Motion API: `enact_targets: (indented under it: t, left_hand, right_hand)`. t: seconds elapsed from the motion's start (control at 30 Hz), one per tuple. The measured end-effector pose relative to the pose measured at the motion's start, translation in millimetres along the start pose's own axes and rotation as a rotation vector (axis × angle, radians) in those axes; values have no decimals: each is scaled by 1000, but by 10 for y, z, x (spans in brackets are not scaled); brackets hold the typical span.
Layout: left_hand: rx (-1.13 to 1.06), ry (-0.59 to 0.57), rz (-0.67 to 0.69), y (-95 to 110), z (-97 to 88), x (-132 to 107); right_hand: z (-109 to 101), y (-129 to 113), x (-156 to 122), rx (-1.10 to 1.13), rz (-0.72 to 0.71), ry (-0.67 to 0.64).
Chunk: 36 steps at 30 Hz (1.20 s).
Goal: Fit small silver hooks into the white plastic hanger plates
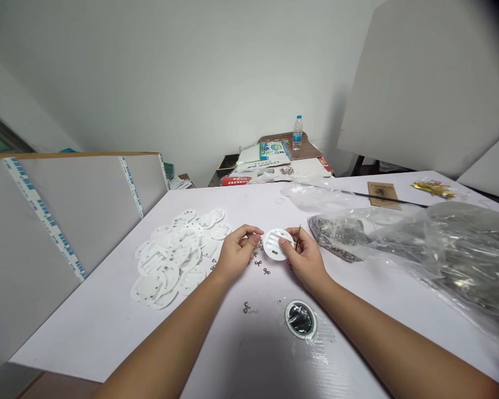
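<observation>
A round white plastic disc (pixel 275 244) with slots is held between both hands just above the white table (pixel 108 327). My left hand (pixel 237 252) is closed, its fingertips pinching at the disc's left edge. My right hand (pixel 303 257) is closed on the disc's right edge and also holds a thin dark pin (pixel 298 235) upright. Small metal clips (pixel 263 267) lie scattered on the table below the hands.
A heap of several white discs (pixel 177 255) lies to the left. Clear plastic bags of metal parts (pixel 399 238) fill the right side. A round table grommet (pixel 300 320) sits near me. Grey boards (pixel 66 216) lean at left. A water bottle (pixel 298 133) stands beyond the table.
</observation>
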<state>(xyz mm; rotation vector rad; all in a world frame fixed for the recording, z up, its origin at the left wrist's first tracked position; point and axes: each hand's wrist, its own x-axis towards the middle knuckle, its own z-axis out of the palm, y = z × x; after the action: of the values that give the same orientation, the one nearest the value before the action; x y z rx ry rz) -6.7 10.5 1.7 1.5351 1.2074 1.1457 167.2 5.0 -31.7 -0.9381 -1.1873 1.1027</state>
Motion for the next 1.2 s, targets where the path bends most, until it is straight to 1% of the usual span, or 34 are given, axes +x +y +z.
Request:
enact_targets:
  t: [0.1,0.17,0.4,0.57,0.8,0.97,1.07,1.2]
  left_hand:
    - [-24,0,-54,-36,1,9]
    - [-37,2,-67,-64,1,22]
    - [-105,-57,-21,-112,7,73]
    - [-144,-40,11,-95,20,65]
    - [-117,-2,-81,-46,19,47]
    - [-161,57,-41,-88,30,83]
    - [-175,38,-28,-96,32,88]
    - [-150,18,30,-65,33,61]
  right_hand:
    - [-10,27,10,-30,-4,20]
    - [-18,48,16,-57,-11,26]
    - [-29,86,28,-107,-21,29]
    - [-34,90,29,-120,-27,28]
    - [-28,64,21,-104,-17,12]
    - [-24,74,26,-119,-24,25]
    - [-27,66,23,-121,-25,29]
    - [-27,47,18,-123,-48,36]
